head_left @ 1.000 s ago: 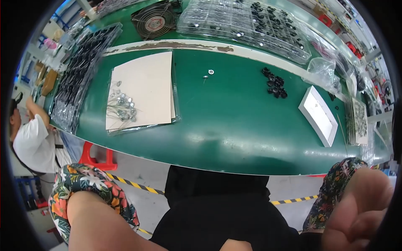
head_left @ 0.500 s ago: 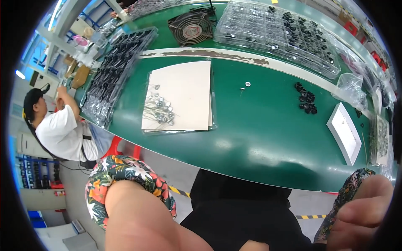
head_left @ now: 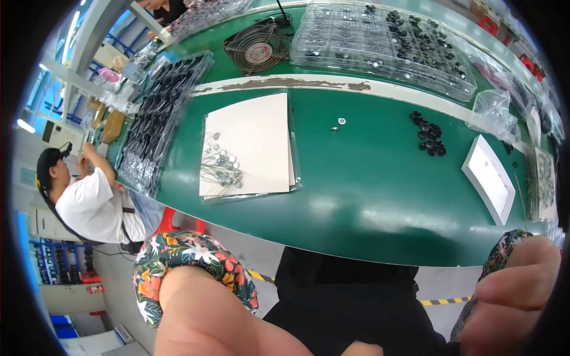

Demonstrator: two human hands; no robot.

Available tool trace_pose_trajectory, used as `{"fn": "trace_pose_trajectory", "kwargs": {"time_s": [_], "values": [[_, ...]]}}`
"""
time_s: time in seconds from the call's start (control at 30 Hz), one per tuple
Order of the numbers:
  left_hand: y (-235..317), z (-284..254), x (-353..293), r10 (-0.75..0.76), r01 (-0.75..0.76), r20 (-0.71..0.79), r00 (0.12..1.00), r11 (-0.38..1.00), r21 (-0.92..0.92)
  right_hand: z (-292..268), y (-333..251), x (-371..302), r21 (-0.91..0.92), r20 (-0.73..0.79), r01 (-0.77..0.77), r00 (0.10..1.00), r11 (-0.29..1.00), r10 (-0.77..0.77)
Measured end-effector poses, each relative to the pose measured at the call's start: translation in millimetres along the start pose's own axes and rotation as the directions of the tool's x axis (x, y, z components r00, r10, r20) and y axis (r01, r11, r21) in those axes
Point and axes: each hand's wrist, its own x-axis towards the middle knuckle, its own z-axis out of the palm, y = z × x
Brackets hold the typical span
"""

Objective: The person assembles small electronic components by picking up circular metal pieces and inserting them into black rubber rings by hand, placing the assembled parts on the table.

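Note:
My left forearm (head_left: 208,314) comes out of a floral sleeve and runs down to the lower edge. A small patch of skin, perhaps my left hand (head_left: 362,349), shows there, its fingers hidden. At the lower right, my right hand (head_left: 513,288) is large and near, with curled fingers. Whatever they hold, if anything, is out of sight. Both hands are off the green table (head_left: 350,225). On it, a beige card sheet (head_left: 258,142) in clear plastic bears several silver round parts with wire legs (head_left: 224,166). Two small silver parts (head_left: 341,121) lie right of it.
Black ring-shaped caps (head_left: 430,133) lie beside a shallow white box (head_left: 490,178). Behind a worn ledge (head_left: 285,83) stand a round fan (head_left: 258,50) and a clear compartment tray (head_left: 380,44). A tray of black parts (head_left: 163,113) is left. A co-worker (head_left: 89,196) sits beyond it.
The view has tilted and shifted slightly, so the left side sits lower in the picture. My arms keep nearly the same pose. The parts on the table lie as before.

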Motion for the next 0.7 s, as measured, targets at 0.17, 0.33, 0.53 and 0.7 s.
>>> {"fn": "trace_pose_trajectory", "kwargs": {"time_s": [0.17, 0.33, 0.53, 0.7], "values": [[-12, -20, -36, 0.045, -0.046, -0.077, 0.996, 0.999, -0.020, 58, 0, 75, -0.089, 0.138, 0.008, 0.990, 0.996, 0.004], [-13, -21, -34, 0.075, -0.075, -0.048, 0.996, 0.997, 0.006, 67, 5, 92, -0.140, 0.173, 0.055, 0.984, 0.989, -0.030], [-17, -17, -37, 0.105, -0.105, -0.050, 0.993, 0.994, 0.008, 79, 19, 128, -0.207, 0.250, 0.090, 0.968, 0.974, -0.036], [-16, -14, -43, 0.145, -0.146, -0.094, 0.985, 0.989, -0.011, 75, 5, 134, -0.279, 0.352, 0.118, 0.936, 0.953, -0.013]]}}
